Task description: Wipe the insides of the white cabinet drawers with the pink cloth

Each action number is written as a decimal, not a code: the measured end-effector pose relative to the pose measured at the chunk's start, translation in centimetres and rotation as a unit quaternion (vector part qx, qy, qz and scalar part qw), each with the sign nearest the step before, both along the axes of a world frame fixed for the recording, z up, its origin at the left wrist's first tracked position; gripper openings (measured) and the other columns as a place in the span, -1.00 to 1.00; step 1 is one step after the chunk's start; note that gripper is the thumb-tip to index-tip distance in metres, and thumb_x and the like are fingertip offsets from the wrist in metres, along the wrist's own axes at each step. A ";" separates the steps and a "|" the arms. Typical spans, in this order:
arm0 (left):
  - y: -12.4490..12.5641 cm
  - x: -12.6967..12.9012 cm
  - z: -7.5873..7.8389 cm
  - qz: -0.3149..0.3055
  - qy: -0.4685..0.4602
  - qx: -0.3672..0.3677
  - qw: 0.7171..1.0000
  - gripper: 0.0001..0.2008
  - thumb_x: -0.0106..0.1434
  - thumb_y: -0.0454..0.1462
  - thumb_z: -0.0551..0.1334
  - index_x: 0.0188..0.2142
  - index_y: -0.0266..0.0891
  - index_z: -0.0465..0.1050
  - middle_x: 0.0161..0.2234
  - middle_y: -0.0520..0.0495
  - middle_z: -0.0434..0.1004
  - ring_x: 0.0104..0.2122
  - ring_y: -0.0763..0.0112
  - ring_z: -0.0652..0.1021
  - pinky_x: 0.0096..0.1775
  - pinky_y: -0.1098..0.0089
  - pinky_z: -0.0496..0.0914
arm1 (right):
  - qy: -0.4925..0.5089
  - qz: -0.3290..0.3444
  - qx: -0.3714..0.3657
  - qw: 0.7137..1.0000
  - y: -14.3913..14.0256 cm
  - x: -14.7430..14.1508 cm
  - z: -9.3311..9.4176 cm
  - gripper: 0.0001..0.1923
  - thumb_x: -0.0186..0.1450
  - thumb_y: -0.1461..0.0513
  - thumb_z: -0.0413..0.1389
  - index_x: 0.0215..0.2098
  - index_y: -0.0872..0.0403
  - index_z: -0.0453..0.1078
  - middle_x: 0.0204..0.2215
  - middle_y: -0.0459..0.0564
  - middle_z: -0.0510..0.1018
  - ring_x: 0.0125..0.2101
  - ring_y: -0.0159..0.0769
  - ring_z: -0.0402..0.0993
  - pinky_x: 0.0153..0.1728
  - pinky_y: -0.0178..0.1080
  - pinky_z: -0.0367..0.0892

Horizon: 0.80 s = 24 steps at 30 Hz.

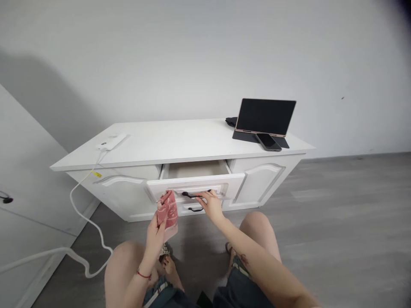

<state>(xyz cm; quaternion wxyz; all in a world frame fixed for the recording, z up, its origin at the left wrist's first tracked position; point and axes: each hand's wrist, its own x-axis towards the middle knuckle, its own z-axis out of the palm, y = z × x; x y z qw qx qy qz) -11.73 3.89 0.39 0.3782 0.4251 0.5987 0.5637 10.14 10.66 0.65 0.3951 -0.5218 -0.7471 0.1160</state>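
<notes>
"Where was the pink cloth point(168, 209)?"

"Just left of centre in the lower half of the frame, folded and upright in your left hand point(156, 233). Those fingers were closed on its left edge. Its top overlapped the front of the drawer point(205, 180); whether they touched, I can't tell."

"And your other hand?"

"Your right hand point(212, 206), right of it near the centre, had its fingers bent round the right end of the black handle point(189, 195). How tightly they gripped couldn't be told."

"How far along were you?"

"The opening looked done, at least partly: the drawer stood out from the bench point(173, 141), its pale inside showing. The cloth was outside it, in your grasp, and the drawer was not shut. I couldn't judge more from that one view."

"Could you read anything further out?"

"Nothing. The pattern on the cloth gave no clear lettering. On the bench, the dark-screened tablet point(266, 116) and the phone point(269, 142), right of centre in the frame, showed no legible brand. At middle left, the white power strip point(111, 142) showed none either, and the yellow tag point(96, 174) by its cable point(74, 205) was too small to read."
</notes>
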 end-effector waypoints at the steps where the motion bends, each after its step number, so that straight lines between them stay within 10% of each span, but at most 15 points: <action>1: 0.6 -0.5 -0.2 -0.015 0.004 -0.002 1.000 -0.54 0.12 -0.18 0.28 0.04 -0.17 0.40 0.10 -0.12 0.40 0.11 0.13 0.37 0.15 0.22 0.19 | -0.005 0.001 0.002 1.000 0.6 0.0 0.0 -0.77 0.33 0.12 0.02 -0.20 -0.03 0.50 -0.30 -0.06 0.59 -0.28 -0.21 0.34 -0.25 -0.23 0.29; 11: 4.0 1.4 -4.3 0.037 -0.138 -0.097 0.985 -0.71 0.08 -0.28 0.31 -0.15 -0.22 0.51 -0.17 -0.09 0.60 -0.07 0.20 0.53 0.08 0.20 0.29 | -0.023 0.004 0.010 1.000 7.8 0.2 0.2 -0.82 0.30 0.17 0.06 -0.22 -0.01 0.49 -0.28 -0.06 0.59 -0.24 -0.22 0.36 -0.21 -0.23 0.30; 24: 4.7 4.6 -2.0 0.116 -0.288 -0.159 0.937 -0.88 0.08 -0.36 0.31 -0.33 -0.27 0.47 -0.47 -0.02 0.61 -0.55 0.40 0.57 -0.44 0.41 0.46 | 0.006 0.067 0.054 0.996 10.1 1.1 -0.9 -0.72 0.34 0.16 -0.04 -0.06 0.03 0.41 -0.22 -0.01 0.56 -0.27 -0.25 0.37 -0.18 -0.19 0.32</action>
